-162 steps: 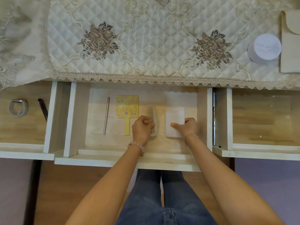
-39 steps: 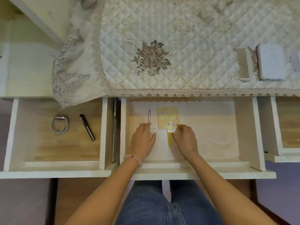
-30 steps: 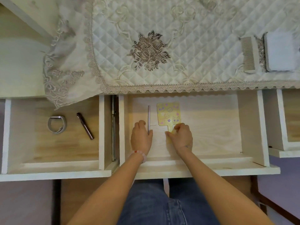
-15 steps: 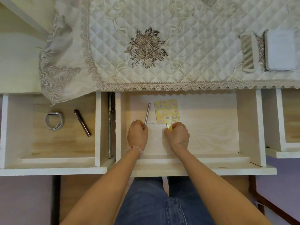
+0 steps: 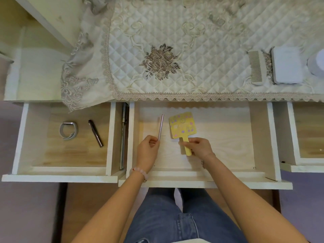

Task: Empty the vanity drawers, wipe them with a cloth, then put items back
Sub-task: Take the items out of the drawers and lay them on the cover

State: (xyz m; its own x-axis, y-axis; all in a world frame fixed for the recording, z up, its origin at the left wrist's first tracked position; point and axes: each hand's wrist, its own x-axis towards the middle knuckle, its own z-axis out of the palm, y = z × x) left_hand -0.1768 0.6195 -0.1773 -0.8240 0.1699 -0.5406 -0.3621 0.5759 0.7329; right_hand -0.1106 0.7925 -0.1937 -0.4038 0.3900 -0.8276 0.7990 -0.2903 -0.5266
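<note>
With comb point(image 5: 256, 67) and white case point(image 5: 287, 64) already out on the far-right vanity top, the left hand point(image 5: 147, 151) pinches the metal stick point(image 5: 160, 127) and the right hand point(image 5: 199, 148) grips the yellow mirror point(image 5: 182, 126) in the middle drawer point(image 5: 259, 137), while the left drawer point(image 5: 21, 137) remains unemptied and wiping undone.

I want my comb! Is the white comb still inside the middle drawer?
No, the white plastic comb lies up on the quilted cream table cover, beside the flat white box.

L hand point(image 5: 148, 151) on pen point(image 5: 160, 126), R hand point(image 5: 199, 148) on mirror point(image 5: 182, 126).
</note>
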